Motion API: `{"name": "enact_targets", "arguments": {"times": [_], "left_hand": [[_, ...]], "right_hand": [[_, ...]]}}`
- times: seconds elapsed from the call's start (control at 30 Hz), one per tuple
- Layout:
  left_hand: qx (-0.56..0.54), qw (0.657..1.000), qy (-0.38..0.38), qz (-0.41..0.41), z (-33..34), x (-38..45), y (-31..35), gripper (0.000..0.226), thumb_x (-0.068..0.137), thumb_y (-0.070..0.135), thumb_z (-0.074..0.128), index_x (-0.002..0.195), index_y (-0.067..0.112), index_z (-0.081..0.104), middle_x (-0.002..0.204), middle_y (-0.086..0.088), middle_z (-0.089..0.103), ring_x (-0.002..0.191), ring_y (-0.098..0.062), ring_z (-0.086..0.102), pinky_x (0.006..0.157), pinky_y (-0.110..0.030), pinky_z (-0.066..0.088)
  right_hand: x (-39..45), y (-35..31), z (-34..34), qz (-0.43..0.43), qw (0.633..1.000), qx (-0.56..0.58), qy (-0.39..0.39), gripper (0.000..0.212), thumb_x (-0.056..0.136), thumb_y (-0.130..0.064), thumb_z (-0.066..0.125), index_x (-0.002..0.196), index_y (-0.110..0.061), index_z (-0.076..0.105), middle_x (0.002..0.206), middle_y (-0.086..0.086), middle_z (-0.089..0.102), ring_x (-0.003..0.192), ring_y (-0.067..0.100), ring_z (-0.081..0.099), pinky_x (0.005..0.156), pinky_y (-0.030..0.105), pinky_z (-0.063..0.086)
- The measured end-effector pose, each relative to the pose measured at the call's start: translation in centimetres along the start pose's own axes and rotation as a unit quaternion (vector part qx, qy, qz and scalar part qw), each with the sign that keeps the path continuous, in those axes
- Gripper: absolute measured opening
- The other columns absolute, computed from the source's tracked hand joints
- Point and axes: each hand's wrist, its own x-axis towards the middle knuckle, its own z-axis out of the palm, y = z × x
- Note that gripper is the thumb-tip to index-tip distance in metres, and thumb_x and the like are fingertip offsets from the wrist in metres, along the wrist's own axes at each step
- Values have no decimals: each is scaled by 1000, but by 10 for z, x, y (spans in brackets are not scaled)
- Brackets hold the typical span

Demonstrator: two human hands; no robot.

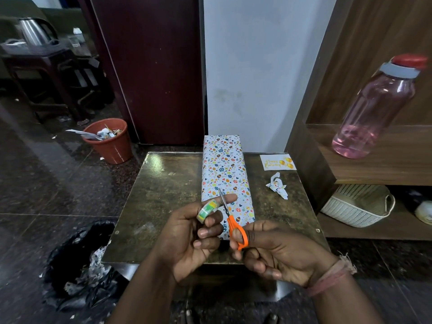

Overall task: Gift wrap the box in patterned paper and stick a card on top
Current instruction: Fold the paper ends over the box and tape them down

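Over the surface [163,195], the left hand [187,239] pinched a tape roll [207,210] while the right hand [275,253] gripped orange scissors [231,223] above the wrapped box [225,174]; its smooth paper looked slippery, best held by the long rigid sides.

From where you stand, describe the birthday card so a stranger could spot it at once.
Start at the small worn table with the wrapped box lying along its middle. Look to the far right corner, right of the box: the card lies flat there. Unlike the crumpled paper scrap just in front of it, it is a smooth white rectangle with gold lettering and balloons.
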Motion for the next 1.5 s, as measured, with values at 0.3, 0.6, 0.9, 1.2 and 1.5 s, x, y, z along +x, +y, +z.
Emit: {"name": "enact_targets", "arguments": {"times": [0.3,0.6,0.9,1.2,1.5], "left_hand": [[-4,999,42,19,3,1,1,61,76,1,45,135,-10,58,68,-1,40,46,-4,32,34,-16,26],[51,995,77,36,7,1,-3,57,81,-1,38,133,-6,61,71,-4,42,49,-7,28,37,-19,22],[143,986,74,42,13,2,-10,62,81,-4,43,141,7,54,73,-9,48,48,-8,32,38,-19,25],[169,984,46,41,16,0,-11,69,73,0,52,141,11,56,74,-10,49,50,-9,29,38,-19,27],[213,976,46,18,17,1,-14,70,69,3,52,139,11,57,71,-8,44,48,-8,28,41,-20,19]], "right_hand": [[-12,-6,-17,-55,997,-9,49,25,90,-28,72,94,-3,69,88,16,63,51,12,53,33,18,37],[2,9,-51,2,725,-457,516,34,97,-29,58,71,-7,61,68,13,64,70,30,64,58,34,40],[12,15,-37,2,603,-556,573,29,93,-35,55,84,-10,67,92,15,68,95,35,65,76,35,49],[7,-11,3,-240,866,-255,357,15,97,-29,65,92,-24,78,69,-15,66,61,0,55,62,17,43],[10,-8,12,-221,926,-187,242,13,93,-19,69,95,-9,77,60,-8,62,51,-1,48,53,12,38]]}}
